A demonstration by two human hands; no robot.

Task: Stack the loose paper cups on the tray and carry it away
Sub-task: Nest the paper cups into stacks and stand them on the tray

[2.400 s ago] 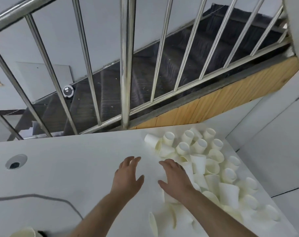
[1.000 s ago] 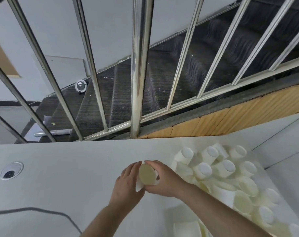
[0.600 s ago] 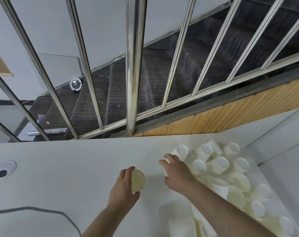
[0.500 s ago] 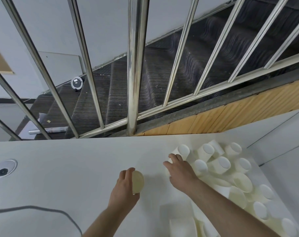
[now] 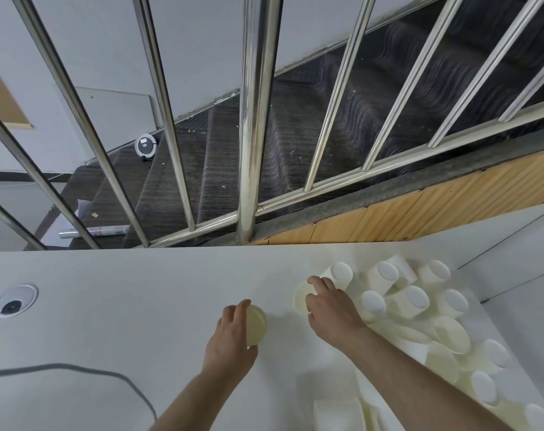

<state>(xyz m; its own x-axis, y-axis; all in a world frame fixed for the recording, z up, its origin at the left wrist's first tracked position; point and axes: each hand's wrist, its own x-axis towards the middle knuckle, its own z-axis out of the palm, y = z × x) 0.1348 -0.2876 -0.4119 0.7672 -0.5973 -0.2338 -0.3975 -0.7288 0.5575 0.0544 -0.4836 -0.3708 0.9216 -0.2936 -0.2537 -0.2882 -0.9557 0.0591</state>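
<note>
On the white tabletop (image 5: 109, 306), the left hand (image 5: 230, 340) is curling its grip around a paper cup (image 5: 255, 325), mouth facing up. Just beside it, the right hand (image 5: 333, 309) is pinching a second cup (image 5: 302, 298) at the pile's edge. Loose cups (image 5: 420, 309) are lying jumbled to the right.

Both bare forearms reach forward from the bottom of the view, the right arm stretched farther than the left. The left hand (image 5: 233, 334) has its fingers and thumb curled round a paper cup (image 5: 255, 325), palm turned to the right. The right hand (image 5: 329, 309) pinches the rim of another paper cup (image 5: 302, 298) with bent fingertips, knuckles up
</note>
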